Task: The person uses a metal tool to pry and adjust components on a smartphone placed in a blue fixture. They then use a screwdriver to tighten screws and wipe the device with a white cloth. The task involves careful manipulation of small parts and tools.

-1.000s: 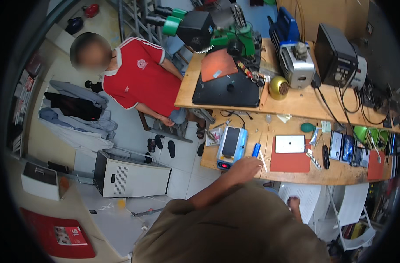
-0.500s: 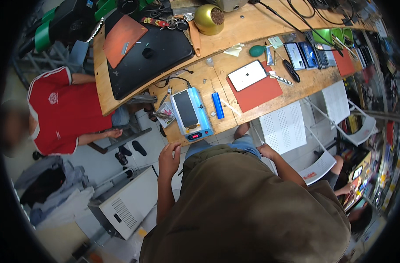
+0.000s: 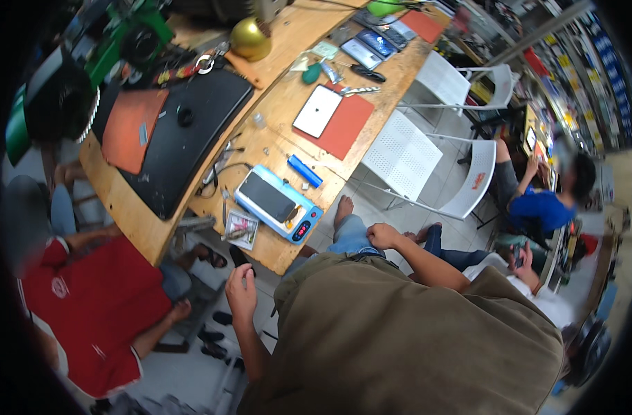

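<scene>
My left hand (image 3: 242,294) hangs beside my body, left of the bench's near corner. Its fingers are loosely bent and apart, with nothing in them. By my thigh, my right hand (image 3: 381,236) is curled into a loose fist, and nothing shows in it. Nearest to both on the bench is a light-blue heating plate (image 3: 313,211) with a lit red display. A dark phone screen (image 3: 267,195) lies on it. Beside the plate are a blue cylindrical tool (image 3: 305,171) and a small picture card (image 3: 241,229). Farther off, a white tablet (image 3: 317,111) partly overlaps a red-orange mat (image 3: 354,126).
White perforated chairs (image 3: 402,153) stand right of the wooden bench (image 3: 274,149). A black case (image 3: 191,138) covers its left part. Several phones (image 3: 377,43) lie at the far end. A person in red (image 3: 94,311) sits at left; others (image 3: 541,209) are at right.
My view has turned right, so the bench now slants up to the right and more people show there. My left hand is a little lower in view; both hands stay off the bench.
</scene>
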